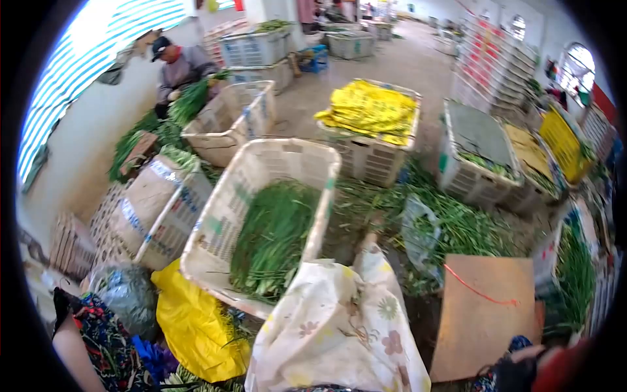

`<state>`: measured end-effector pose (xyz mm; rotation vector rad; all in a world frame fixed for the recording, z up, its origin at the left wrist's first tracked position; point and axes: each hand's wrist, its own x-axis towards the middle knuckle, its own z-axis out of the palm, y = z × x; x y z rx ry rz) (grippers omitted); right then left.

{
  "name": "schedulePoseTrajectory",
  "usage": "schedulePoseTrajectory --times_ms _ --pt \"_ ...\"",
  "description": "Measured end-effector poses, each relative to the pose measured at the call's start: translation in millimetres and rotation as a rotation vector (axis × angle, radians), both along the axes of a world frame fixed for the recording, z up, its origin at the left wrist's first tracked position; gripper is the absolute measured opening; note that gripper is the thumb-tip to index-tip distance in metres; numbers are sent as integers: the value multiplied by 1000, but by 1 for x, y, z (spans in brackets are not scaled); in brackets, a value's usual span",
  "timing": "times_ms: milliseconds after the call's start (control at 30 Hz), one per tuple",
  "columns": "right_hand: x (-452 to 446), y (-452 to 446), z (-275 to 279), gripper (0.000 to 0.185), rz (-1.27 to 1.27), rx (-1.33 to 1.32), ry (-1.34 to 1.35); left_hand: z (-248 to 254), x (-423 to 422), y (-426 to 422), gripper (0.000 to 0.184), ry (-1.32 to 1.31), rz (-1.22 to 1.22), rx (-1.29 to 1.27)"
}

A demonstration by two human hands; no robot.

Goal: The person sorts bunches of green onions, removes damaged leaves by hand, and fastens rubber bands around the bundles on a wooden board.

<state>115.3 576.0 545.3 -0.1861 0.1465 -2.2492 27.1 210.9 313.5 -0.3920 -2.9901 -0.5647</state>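
Neither of my hands shows clearly. At the lower left edge a dark floral sleeve appears, closest to a clear plastic bag and a yellow sheet. More floral cloth shows at the lower right, beside a brown board with a red string across it. A white flower-print apron covers my lap and legs. Straight ahead stands a large white plastic crate, with long thin green stalks lying in its bottom.
A crate topped with yellow sacking stands beyond. Loose greens litter the floor at right, around a plastic bag. More crates line the right. At the back left, a person in a cap holds greens beside a crate.
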Motion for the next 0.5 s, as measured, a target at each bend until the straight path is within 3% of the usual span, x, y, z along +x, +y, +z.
schedulePoseTrajectory --times_ms 500 --pt "-79 -48 -114 21 -376 654 483 -8 6 -24 32 -3 79 25"
